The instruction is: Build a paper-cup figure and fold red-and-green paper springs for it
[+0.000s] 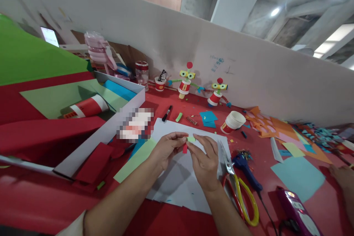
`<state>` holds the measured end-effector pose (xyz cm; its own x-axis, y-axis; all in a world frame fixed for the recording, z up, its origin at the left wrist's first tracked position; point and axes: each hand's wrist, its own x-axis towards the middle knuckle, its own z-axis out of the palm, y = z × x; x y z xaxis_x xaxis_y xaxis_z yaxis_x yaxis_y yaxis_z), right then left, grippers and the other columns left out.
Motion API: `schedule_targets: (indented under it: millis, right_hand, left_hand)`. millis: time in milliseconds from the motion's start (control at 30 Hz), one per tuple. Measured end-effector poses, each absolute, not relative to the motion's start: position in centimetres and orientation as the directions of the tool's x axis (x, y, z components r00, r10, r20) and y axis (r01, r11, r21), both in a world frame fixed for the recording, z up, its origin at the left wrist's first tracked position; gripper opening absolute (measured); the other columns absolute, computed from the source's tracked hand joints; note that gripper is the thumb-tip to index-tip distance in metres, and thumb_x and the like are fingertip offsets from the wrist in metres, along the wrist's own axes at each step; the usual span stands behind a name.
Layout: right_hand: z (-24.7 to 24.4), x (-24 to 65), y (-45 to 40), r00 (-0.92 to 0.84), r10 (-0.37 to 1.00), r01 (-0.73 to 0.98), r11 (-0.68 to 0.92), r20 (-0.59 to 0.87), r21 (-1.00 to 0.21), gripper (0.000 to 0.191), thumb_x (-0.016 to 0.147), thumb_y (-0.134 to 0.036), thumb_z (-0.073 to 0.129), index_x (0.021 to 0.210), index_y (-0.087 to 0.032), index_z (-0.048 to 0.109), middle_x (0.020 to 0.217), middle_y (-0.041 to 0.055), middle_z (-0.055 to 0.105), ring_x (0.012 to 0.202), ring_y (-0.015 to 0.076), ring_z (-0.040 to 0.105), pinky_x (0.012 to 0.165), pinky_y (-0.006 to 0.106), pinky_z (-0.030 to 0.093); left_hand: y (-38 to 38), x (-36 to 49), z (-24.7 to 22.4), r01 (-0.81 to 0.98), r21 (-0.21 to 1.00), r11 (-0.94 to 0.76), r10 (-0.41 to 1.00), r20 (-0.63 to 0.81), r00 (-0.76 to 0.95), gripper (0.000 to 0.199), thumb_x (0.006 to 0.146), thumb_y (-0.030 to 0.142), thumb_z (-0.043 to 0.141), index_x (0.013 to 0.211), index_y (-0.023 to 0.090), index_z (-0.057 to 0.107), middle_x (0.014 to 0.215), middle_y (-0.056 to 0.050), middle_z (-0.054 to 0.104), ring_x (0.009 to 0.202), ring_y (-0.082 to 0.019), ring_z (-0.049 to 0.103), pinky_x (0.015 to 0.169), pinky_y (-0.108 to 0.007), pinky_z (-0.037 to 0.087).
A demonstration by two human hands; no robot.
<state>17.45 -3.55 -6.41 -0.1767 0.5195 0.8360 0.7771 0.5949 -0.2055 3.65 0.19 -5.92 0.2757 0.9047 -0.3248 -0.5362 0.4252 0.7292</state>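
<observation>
My left hand and my right hand meet over a white sheet, fingertips pinched together. Between them they hold small paper strips, a red strip hanging down and a light green strip lying across at the fingertips. The fingers hide where the strips join. Beyond my hands lie a green folded paper spring, a dark striped spring and a black marker. Right of my right hand rest scissors with red and yellow handles and a blue glue gun.
Two paper-cup robots stand against the wall. Stacked paper cups sit at the right. A white box with coloured paper fills the left. A purple device lies front right, and another person's hand shows at the right edge.
</observation>
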Motion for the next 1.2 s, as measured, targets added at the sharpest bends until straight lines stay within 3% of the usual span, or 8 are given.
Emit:
schedule_targets:
  millis: [367, 633, 900, 1200]
  right_hand:
    - [-6.48, 17.63, -3.84, -0.199, 0.502, 0.856, 0.507, 0.842, -0.1, 0.033, 0.082, -0.007, 0.062, 0.099, -0.034, 0.07, 0.112, 0.0037, 0.066, 0.105, 0.0239, 0.051, 0.088, 0.043, 0.046]
    - [-6.28, 17.75, -3.8, -0.246, 0.495, 0.877, 0.48, 0.834, -0.026, 0.03, 0.083, -0.007, 0.06, 0.101, -0.03, 0.069, 0.107, -0.0008, 0.072, 0.103, 0.0241, 0.052, 0.088, 0.042, 0.04]
    - [-6.1, 17.66, -3.55, -0.17, 0.529, 0.848, 0.508, 0.832, -0.15, 0.025, 0.085, -0.008, 0.057, 0.096, -0.028, 0.068, 0.101, -0.0005, 0.074, 0.096, 0.0222, 0.055, 0.086, 0.041, 0.04]
    - [-6.42, 17.65, -3.28, -0.112, 0.59, 0.82, 0.509, 0.799, -0.261, 0.018, 0.086, -0.012, 0.057, 0.092, -0.025, 0.067, 0.1, 0.0023, 0.071, 0.098, 0.0215, 0.052, 0.088, 0.04, 0.04]
  left_hand:
    - [0.17, 3.69, -5.92, -0.596, 0.691, 0.409, 0.912, -0.294, 0.286, 0.021, 0.057, 0.012, 0.08, 0.077, 0.015, 0.074, 0.066, 0.0, 0.065, 0.058, -0.006, 0.055, 0.059, -0.018, 0.045]
    - [0.15, 3.6, -5.5, -0.624, 0.651, 0.431, 0.901, -0.276, 0.335, 0.014, 0.066, 0.01, 0.075, 0.079, 0.013, 0.074, 0.07, -0.001, 0.067, 0.062, -0.007, 0.058, 0.064, -0.017, 0.048]
    - [0.31, 3.53, -5.49, -0.624, 0.653, 0.428, 0.903, -0.275, 0.331, 0.013, 0.064, 0.012, 0.076, 0.077, 0.014, 0.074, 0.072, -0.002, 0.069, 0.065, -0.009, 0.061, 0.068, -0.021, 0.051]
    - [0.11, 3.66, -5.96, -0.494, 0.823, 0.281, 0.955, -0.187, 0.231, 0.027, 0.058, 0.028, 0.083, 0.081, 0.017, 0.075, 0.075, -0.003, 0.072, 0.073, -0.013, 0.063, 0.076, -0.027, 0.05]
